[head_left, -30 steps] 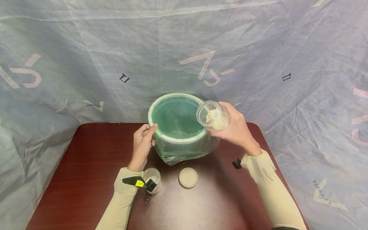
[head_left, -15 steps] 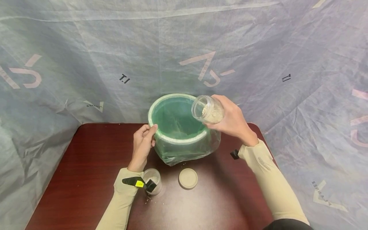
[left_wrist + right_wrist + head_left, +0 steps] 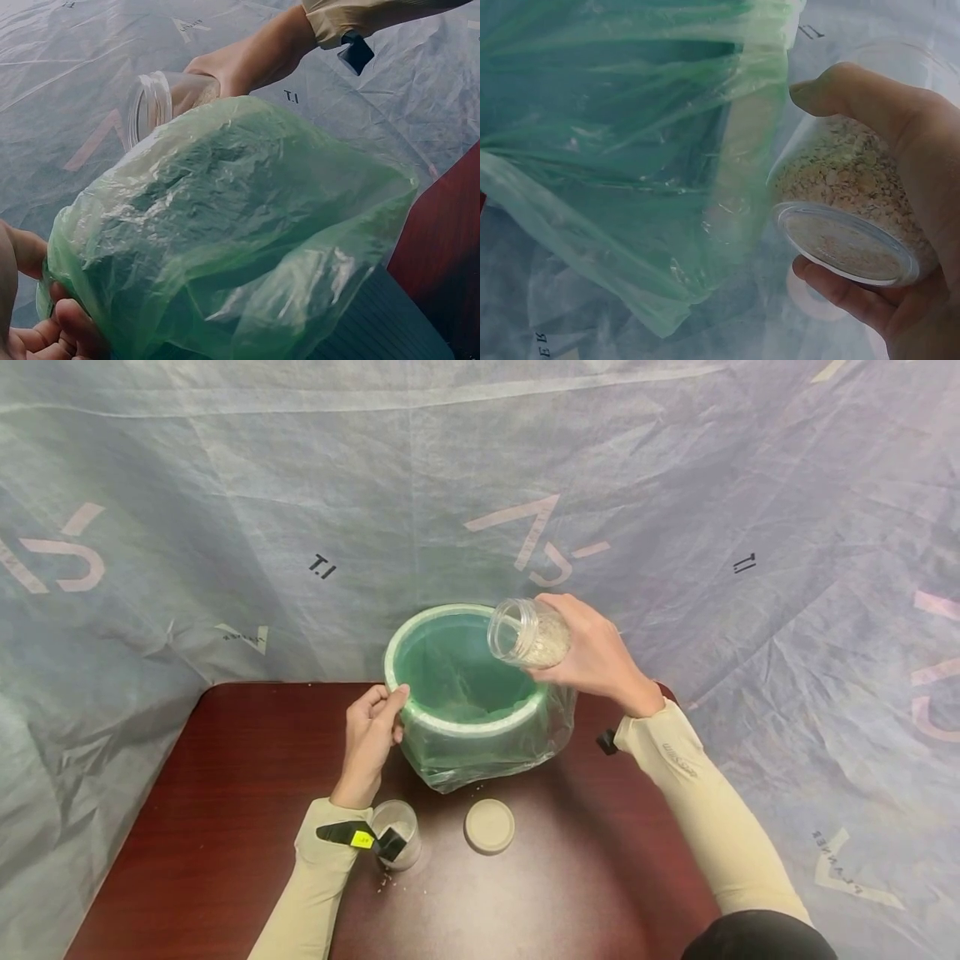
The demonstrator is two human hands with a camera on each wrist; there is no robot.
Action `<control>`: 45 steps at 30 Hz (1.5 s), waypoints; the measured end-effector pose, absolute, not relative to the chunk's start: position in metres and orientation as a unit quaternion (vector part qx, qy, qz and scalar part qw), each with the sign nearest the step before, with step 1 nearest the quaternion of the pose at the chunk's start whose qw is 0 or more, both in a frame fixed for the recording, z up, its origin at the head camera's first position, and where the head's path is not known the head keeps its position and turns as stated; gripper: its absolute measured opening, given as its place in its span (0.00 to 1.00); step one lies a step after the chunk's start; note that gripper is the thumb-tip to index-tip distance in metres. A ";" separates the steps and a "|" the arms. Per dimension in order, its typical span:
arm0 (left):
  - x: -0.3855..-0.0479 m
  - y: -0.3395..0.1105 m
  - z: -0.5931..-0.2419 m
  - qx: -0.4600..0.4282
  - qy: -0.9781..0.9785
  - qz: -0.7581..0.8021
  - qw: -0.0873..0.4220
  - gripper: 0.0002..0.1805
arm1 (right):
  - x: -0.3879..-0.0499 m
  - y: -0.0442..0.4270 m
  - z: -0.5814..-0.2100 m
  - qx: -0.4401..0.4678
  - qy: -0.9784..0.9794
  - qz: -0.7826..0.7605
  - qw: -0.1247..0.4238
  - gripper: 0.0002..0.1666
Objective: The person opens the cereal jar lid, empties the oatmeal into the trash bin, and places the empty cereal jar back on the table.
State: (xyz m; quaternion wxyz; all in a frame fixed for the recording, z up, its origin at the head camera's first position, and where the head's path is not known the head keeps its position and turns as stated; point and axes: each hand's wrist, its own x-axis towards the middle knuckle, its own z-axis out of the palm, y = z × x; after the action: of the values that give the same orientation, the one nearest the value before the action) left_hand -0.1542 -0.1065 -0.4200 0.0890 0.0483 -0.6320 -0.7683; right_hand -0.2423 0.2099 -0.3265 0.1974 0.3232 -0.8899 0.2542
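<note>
A bin lined with a thin green plastic bag (image 3: pixel 480 756) stands at the table's back, its pale round rim (image 3: pixel 392 660) facing up. My left hand (image 3: pixel 367 743) pinches the rim and bag at the near left, thumb on top. My right hand (image 3: pixel 600 652) grips a clear jar (image 3: pixel 517 631), tilted over the right side of the bin with its mouth to the left. Pale, oat-like flakes (image 3: pixel 847 176) lie inside the jar, towards its base in the right wrist view. In the left wrist view the bag (image 3: pixel 225 225) hides part of the jar.
A second clear jar (image 3: pixel 408 852) with pale contents stands beside my left wrist, partly covered by the wrist camera. Right of it lies a round beige lid (image 3: pixel 490 826). Crumbs (image 3: pixel 384 883) are scattered on the dark red table (image 3: pixel 225 827). Grey sheeting (image 3: pixel 420 468) hangs behind.
My right hand has moved the jar left and away from me, further over the bin's opening, and tipped it more. The left hand stays at the rim.
</note>
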 end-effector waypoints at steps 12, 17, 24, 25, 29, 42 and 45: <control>-0.155 -0.108 -0.421 0.046 -0.638 -0.763 0.091 0.14 | -0.254 0.200 -0.322 0.349 -0.894 0.215 0.179 0.57; -0.155 -0.107 -0.421 0.043 -0.636 -0.765 0.092 0.14 | -0.256 0.197 -0.321 0.351 -0.899 0.191 0.176 0.57; -0.156 -0.108 -0.421 0.039 -0.633 -0.768 0.090 0.16 | -0.259 0.193 -0.320 0.374 -0.896 0.166 0.176 0.57; -0.156 -0.108 -0.421 0.038 -0.635 -0.766 0.091 0.16 | -0.259 0.193 -0.320 0.376 -0.896 0.161 0.175 0.58; -0.157 -0.108 -0.421 0.037 -0.641 -0.761 0.093 0.15 | -0.261 0.190 -0.318 0.380 -0.898 0.142 0.170 0.58; -0.157 -0.108 -0.421 0.040 -0.635 -0.766 0.095 0.14 | -0.266 0.185 -0.315 0.395 -0.898 0.093 0.172 0.59; -0.157 -0.108 -0.422 0.041 -0.635 -0.766 0.094 0.14 | -0.265 0.184 -0.314 0.396 -0.898 0.089 0.170 0.60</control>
State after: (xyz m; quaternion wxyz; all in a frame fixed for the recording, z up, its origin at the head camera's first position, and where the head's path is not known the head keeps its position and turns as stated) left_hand -0.1566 -0.1077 -0.4221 0.0944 0.0413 -0.6345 -0.7660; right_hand -0.2652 0.1843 -0.3137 0.1703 0.3959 -0.8980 0.0885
